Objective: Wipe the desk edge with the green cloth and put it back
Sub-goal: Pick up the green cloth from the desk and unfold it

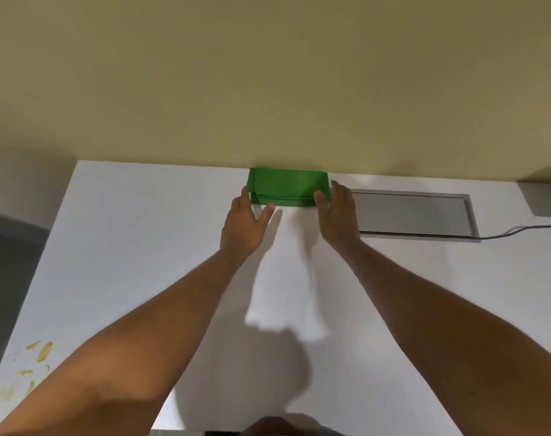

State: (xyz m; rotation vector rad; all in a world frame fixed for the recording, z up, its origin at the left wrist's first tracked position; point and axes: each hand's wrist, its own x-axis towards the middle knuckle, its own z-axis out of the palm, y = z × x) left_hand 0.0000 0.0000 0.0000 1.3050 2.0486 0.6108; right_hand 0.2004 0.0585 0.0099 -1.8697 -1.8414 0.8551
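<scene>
A folded green cloth (286, 185) lies on the white desk (142, 247) at its far edge, against the yellow wall. My left hand (244, 228) is at the cloth's left end, fingers apart, with the fingertips touching or just short of it. My right hand (337, 215) is at the cloth's right end, thumb on its near right corner and fingers along its side. Neither hand has lifted the cloth. Both forearms stretch across the desk from the near edge.
A grey rectangular cable hatch (415, 215) is set into the desk right of the cloth, with a grey cable (525, 229) running off to the right. Yellow smears (38, 360) mark the desk's near left edge. The desk's left edge drops to a dark floor (7, 262).
</scene>
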